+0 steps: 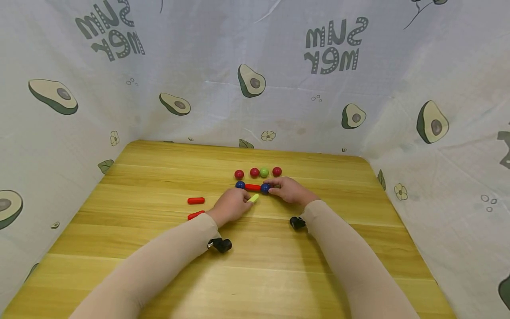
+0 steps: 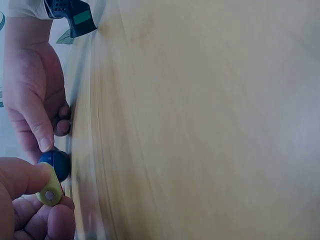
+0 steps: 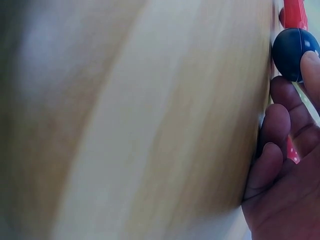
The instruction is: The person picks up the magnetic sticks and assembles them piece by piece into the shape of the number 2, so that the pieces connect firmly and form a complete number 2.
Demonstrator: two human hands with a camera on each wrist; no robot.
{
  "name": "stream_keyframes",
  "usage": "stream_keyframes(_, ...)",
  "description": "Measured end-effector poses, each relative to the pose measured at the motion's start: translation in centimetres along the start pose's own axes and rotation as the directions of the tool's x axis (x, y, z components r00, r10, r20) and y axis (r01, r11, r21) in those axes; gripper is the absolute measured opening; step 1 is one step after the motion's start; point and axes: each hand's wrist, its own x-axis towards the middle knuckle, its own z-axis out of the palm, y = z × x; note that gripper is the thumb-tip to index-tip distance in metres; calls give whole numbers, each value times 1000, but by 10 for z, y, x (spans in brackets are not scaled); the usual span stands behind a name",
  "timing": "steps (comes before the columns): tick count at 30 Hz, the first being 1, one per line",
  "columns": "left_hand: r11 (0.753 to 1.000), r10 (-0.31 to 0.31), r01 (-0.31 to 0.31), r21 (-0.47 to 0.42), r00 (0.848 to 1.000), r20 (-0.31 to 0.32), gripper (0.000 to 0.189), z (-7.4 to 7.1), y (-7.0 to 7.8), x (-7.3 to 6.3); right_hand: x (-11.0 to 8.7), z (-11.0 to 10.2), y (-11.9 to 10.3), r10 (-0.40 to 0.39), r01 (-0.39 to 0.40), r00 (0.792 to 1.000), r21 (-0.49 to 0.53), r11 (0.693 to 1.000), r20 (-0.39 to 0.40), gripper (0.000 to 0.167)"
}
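In the head view my left hand pinches a short yellow-green rod between thumb and fingers. Its end, with a small pale disc, faces the camera in the left wrist view. My right hand grips a blue ball with thumb and fingertips. A red rod runs from that ball to a second blue ball, forming a row on the table. The right wrist view shows the gripped blue ball against the red rod's end.
Behind the row lie three red balls, one of them at the left, and a green ball. Two loose red rods, one behind the other, are left of my left hand. A printed cloth surrounds the wooden table.
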Motion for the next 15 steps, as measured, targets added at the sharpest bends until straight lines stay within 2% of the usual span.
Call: stream_keyframes(15, 1000, -5, 4, -13, 999, -44, 24, 14, 13, 2, 2, 4, 3, 4, -4, 1000, 11, 1000, -20, 40)
